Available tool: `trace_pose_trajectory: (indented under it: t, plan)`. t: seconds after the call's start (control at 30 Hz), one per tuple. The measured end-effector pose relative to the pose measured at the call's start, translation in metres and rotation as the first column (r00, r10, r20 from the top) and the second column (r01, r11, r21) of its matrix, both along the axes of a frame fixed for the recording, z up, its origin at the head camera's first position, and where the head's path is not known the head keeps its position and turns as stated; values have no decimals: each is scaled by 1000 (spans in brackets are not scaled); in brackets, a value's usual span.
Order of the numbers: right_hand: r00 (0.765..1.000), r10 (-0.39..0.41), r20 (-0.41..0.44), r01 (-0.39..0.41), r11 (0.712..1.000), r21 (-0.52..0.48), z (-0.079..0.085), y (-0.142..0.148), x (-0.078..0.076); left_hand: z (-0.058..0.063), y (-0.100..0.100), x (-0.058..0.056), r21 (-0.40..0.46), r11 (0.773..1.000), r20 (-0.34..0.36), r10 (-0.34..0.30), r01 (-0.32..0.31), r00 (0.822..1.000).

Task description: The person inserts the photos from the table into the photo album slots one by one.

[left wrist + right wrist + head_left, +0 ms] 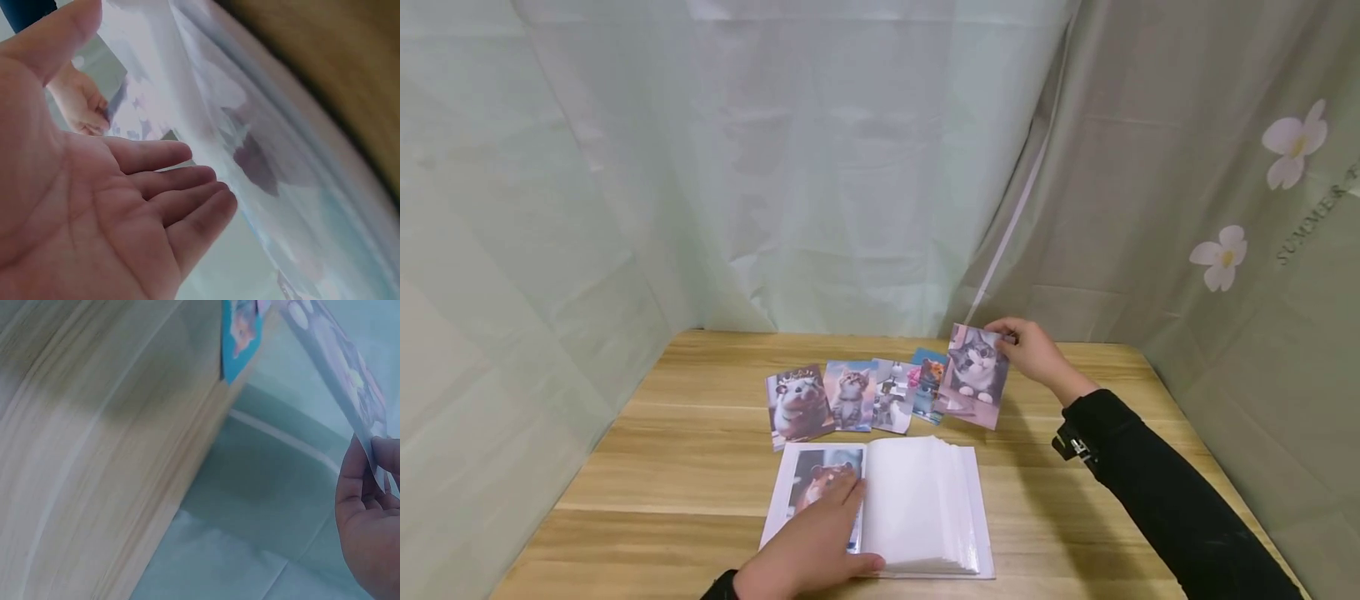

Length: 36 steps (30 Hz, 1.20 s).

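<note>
1. Nearest, we see the left hand (816, 537) on the open album (902, 500), fingers straight and thumb apart.
2. Partly under that hand, an animal picture (820, 473) fills the album's left page; we judge that one done. The album's right page looks blank.
3. Just beyond the album, the crowned-animal card (800, 404), kitten card (850, 396), pale card (891, 396) and blue card (928, 385) lie on the table (662, 467), apparently left to insert.
4. Beyond the album's far right corner, the right hand (1036, 354) pinches the grey-cat card (977, 375), not yet inserted.
</note>
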State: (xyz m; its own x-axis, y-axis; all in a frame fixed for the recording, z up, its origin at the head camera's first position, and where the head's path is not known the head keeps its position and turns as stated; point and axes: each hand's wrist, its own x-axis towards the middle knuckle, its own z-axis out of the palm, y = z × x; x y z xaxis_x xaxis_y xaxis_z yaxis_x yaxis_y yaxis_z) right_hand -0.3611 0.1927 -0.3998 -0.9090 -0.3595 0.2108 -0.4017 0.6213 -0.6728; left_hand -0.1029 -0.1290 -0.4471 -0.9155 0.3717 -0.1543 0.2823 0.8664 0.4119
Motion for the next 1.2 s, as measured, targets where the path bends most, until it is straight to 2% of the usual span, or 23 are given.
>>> trace_pose_trajectory:
  t: [0.17, 0.5, 0.77, 0.97, 1.2]
  plan:
    - [1000, 1, 18, 0, 999, -41, 5, -11, 4, 1, 8, -5, 5, 1000, -19, -29, 29, 999]
    - [999, 29, 21, -27, 994, -110, 1, -39, 10, -4, 19, -9, -21, 995, -62, -94, 93, 994]
    - [999, -16, 48, 25, 978, -207, -4, -62, 12, -5, 21, -11, -57, 995, -64, -91, 88, 994]
    - [996, -57, 75, 80, 935, -347, -15, -81, 14, -5, 21, -11, -70, 993, -78, -96, 90, 992]
    - [981, -124, 152, 172, 916, -363, -31, -100, 20, -5, 22, -11, -85, 992, -85, -104, 97, 991]
